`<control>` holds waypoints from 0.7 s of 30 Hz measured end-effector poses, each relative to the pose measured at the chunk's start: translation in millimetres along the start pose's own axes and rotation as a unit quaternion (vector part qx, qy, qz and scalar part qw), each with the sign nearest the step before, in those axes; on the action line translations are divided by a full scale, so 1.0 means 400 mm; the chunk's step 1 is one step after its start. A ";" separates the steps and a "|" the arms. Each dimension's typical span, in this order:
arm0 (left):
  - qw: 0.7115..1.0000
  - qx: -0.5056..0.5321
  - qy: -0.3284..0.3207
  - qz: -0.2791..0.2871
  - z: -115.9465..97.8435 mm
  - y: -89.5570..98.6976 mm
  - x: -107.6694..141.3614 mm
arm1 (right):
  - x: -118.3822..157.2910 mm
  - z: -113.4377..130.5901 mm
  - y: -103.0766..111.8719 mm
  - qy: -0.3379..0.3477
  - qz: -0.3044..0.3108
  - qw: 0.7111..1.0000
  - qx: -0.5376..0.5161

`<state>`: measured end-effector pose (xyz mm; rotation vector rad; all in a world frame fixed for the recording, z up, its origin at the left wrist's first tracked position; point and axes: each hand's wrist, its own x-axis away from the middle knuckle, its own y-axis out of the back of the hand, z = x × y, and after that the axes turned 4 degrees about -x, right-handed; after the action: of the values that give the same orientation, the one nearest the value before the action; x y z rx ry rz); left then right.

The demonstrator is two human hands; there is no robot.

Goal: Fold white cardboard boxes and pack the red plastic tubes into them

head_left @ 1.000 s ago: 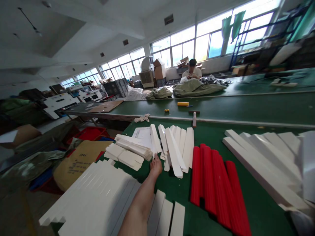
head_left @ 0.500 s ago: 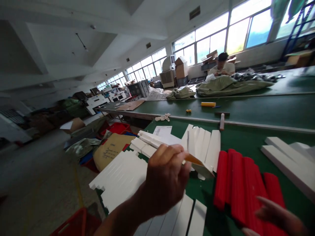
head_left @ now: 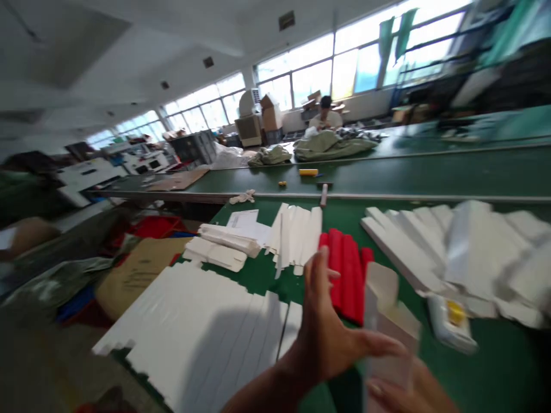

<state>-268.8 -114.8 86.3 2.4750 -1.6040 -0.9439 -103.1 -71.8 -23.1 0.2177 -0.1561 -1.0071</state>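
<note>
Half a second ago the left hand (head_left: 329,332) held up a white box (head_left: 403,327); now the right hand (head_left: 415,387) grips it, near and right. The left hand has let go, its fingers (head_left: 317,281) spread. Red rolls (head_left: 344,275) and flat white strips (head_left: 181,310) lie on the green counter (head_left: 499,373). Far off, a person (head_left: 326,119) is near bright windows (head_left: 312,83).
</note>
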 end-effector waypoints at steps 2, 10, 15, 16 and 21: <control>0.982 0.106 0.136 0.078 0.058 -0.057 0.020 | 0.029 0.012 0.006 -0.008 0.025 0.999 -0.046; 0.951 0.177 0.216 0.131 0.085 -0.176 0.015 | -0.008 -0.039 0.098 -0.041 0.042 0.992 -0.116; 0.978 0.115 0.161 0.064 0.083 -0.177 -0.008 | -0.053 -0.202 0.323 -0.167 -0.394 0.900 -0.078; 0.981 0.108 0.150 0.054 0.087 -0.182 -0.005 | -0.061 -0.235 0.356 -0.194 -0.421 0.883 -0.070; 0.987 0.081 0.136 0.041 0.110 -0.209 0.007 | -0.089 -0.354 0.410 -0.302 -0.421 0.852 -0.071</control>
<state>-222.5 -66.3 20.0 2.4821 -1.7325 -0.4574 45.0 58.5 -119.9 -0.2090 -0.5928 -1.9447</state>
